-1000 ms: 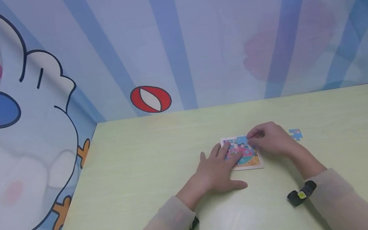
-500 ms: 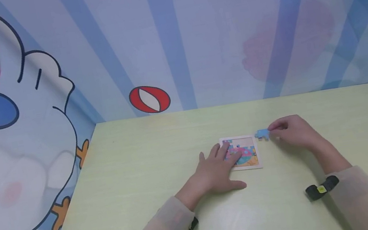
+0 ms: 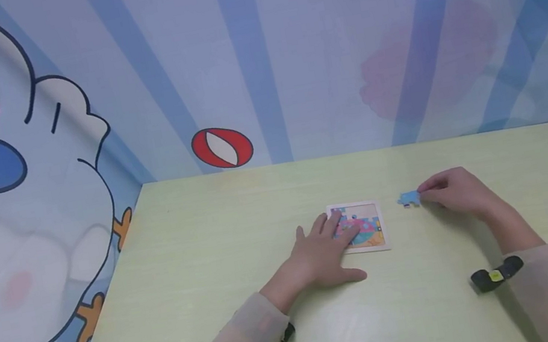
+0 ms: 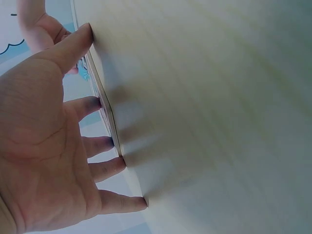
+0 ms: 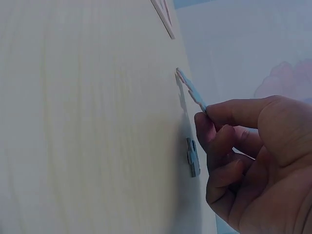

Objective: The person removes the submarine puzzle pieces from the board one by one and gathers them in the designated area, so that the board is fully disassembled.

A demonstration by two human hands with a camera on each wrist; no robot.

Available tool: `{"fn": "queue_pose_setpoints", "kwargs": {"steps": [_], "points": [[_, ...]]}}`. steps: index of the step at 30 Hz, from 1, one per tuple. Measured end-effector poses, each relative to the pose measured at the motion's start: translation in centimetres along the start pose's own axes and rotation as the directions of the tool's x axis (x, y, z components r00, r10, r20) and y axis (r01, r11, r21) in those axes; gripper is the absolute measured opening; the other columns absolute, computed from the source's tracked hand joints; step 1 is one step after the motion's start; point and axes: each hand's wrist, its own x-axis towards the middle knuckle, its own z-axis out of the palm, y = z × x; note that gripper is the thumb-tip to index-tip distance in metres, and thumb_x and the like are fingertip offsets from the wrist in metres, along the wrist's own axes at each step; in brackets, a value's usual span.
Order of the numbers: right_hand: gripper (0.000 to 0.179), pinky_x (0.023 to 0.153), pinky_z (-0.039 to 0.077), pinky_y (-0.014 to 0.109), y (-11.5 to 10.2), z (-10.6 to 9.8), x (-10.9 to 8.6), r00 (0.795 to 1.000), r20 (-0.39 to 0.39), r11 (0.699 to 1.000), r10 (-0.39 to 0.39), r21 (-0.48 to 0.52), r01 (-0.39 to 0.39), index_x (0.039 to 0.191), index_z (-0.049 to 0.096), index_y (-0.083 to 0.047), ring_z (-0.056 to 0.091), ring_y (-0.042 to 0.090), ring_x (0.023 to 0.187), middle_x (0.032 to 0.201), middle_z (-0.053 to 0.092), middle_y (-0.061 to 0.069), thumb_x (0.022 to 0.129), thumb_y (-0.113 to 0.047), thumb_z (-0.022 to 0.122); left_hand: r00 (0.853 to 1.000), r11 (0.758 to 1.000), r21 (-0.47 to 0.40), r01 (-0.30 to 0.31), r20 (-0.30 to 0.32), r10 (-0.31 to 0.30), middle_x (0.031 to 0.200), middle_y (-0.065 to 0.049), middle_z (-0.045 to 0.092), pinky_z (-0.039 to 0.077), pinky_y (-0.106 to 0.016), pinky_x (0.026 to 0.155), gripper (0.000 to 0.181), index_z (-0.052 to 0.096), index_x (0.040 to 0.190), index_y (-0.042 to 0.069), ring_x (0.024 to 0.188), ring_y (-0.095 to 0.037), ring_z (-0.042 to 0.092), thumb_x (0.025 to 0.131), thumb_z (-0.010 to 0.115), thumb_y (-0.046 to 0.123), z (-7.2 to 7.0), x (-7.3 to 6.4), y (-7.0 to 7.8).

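In the head view my left hand point(image 3: 320, 256) lies with fingers spread across the left side of a small square jigsaw puzzle in a white frame point(image 3: 384, 231). Pink, teal and orange pieces fill its lower part, while the bare backing shows at the upper right. To the right of the frame, my right hand point(image 3: 456, 192) pinches a blue puzzle piece point(image 3: 409, 198) between thumb and fingertips. The right wrist view shows that piece point(image 5: 193, 91) tilted close over the table. A second puzzle piece point(image 5: 193, 157) lies on the tabletop below my right hand, hidden in the head view.
The pale yellow-green table point(image 3: 217, 224) ends at a printed backdrop point(image 3: 308, 55) with blue stripes. A large cartoon bird point(image 3: 38, 237) is printed on the left side. Black straps sit at both wrists, the right strap point(image 3: 497, 274) more visible.
My right hand has lifted the blue piece out of the frame's upper right and carried it rightward, baring the backing there. The left hand stays on the puzzle.
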Motion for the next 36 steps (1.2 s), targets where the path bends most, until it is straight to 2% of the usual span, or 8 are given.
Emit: {"fn": "queue_pose_setpoints", "kwargs": {"steps": [6,21,28,36], "points": [[0.034,0.085,0.053,0.046,0.5,0.1,0.0,1.0,0.006,1.0,0.009,-0.019,-0.009,0.121,0.074,0.002,0.064,0.037,0.107,0.12,0.07,0.024,0.101,-0.025,0.068,1.0,1.0,-0.008,-0.007,-0.005,0.007,0.174,-0.003,0.008,0.022,-0.072,0.115,0.094,0.019,0.167,0.039,0.158,-0.032,0.01,0.09,0.061,0.074,0.2,0.0,-0.1],[0.034,0.082,0.053,0.048,0.4,-0.1,-0.2,1.0,-0.009,0.998,0.024,-0.058,-0.024,0.12,0.074,0.001,0.066,0.034,0.1,0.113,0.072,0.02,0.1,-0.026,0.068,1.0,1.0,-0.006,-0.006,-0.006,0.006,0.174,-0.003,0.009,0.023,-0.072,0.115,0.094,0.021,0.166,0.038,0.158,-0.033,0.011,0.09,0.062,0.074,0.1,0.0,0.0],[0.034,0.075,0.053,0.04,-0.4,0.1,-0.5,1.0,-0.025,0.998,0.01,-0.062,-0.011,0.12,0.073,0.003,0.067,0.03,0.093,0.109,0.073,0.02,0.101,-0.025,0.068,1.0,1.0,-0.005,-0.006,-0.015,0.006,0.174,-0.003,0.009,0.024,-0.072,0.115,0.095,0.02,0.166,0.039,0.158,-0.033,0.012,0.089,0.062,0.074,0.0,0.1,0.0],[0.033,0.07,0.051,0.035,-2.4,1.6,-0.6,1.0,-0.019,1.0,-0.007,-0.027,0.006,0.119,0.073,0.003,0.066,0.024,0.085,0.105,0.074,0.016,0.1,-0.024,0.069,1.0,1.0,-0.019,0.009,-0.018,-0.009,0.174,-0.004,0.009,0.023,-0.071,0.116,0.098,0.02,0.167,0.037,0.157,-0.034,0.013,0.088,0.064,0.075,0.0,-0.4,-0.3]]}}
